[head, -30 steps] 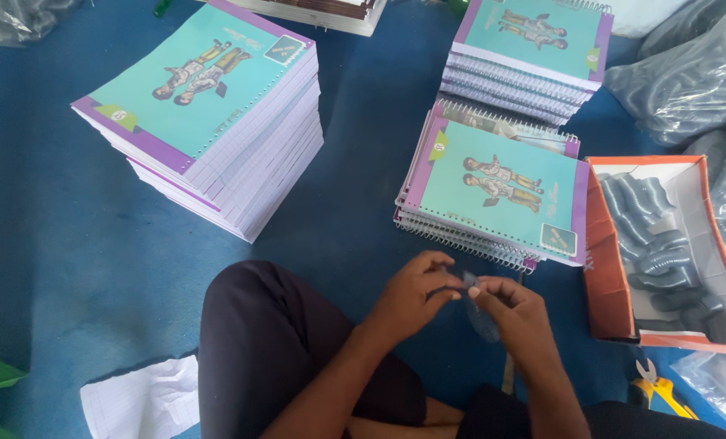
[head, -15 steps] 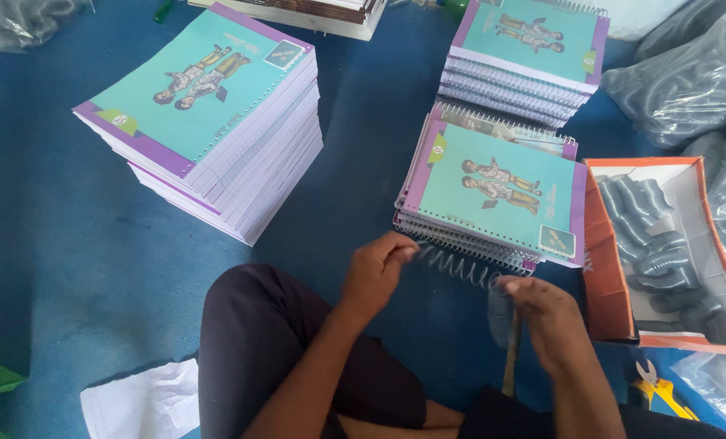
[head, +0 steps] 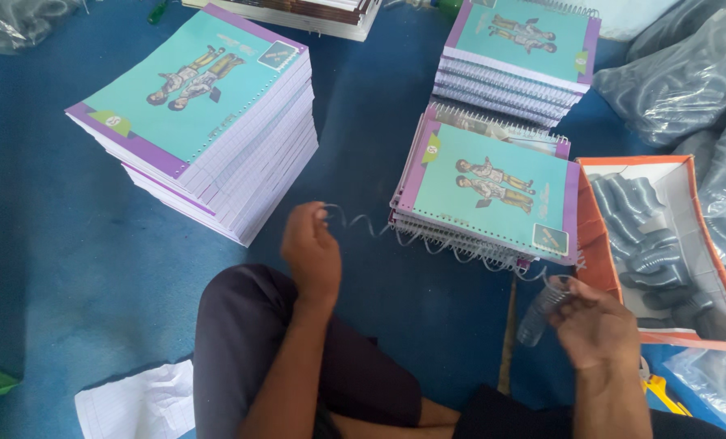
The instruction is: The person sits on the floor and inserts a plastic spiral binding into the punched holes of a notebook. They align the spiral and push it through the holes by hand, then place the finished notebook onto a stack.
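My left hand [head: 310, 250] pinches one end of a thin clear plastic spiral coil [head: 363, 221], stretched out across the front of a stack of spiral-bound notebooks [head: 486, 199] with teal and purple covers. My right hand [head: 595, 323] holds the other, still tightly wound end of the coil [head: 542, 309] low at the right. The stretched coil runs along the notebook stack's near edge. My knee in dark trousers [head: 249, 325] lies below the left hand.
A tall stack of unbound teal-covered books [head: 204, 122] stands at the left. Another bound stack [head: 521, 57] sits behind. An orange box of coils [head: 664, 236] is at the right, with plastic bags [head: 688, 73] beyond. White paper [head: 135, 402] lies on the blue floor.
My hands have pulled apart, left hand moving left and right hand down to the right. The coil has been stretched out between them.
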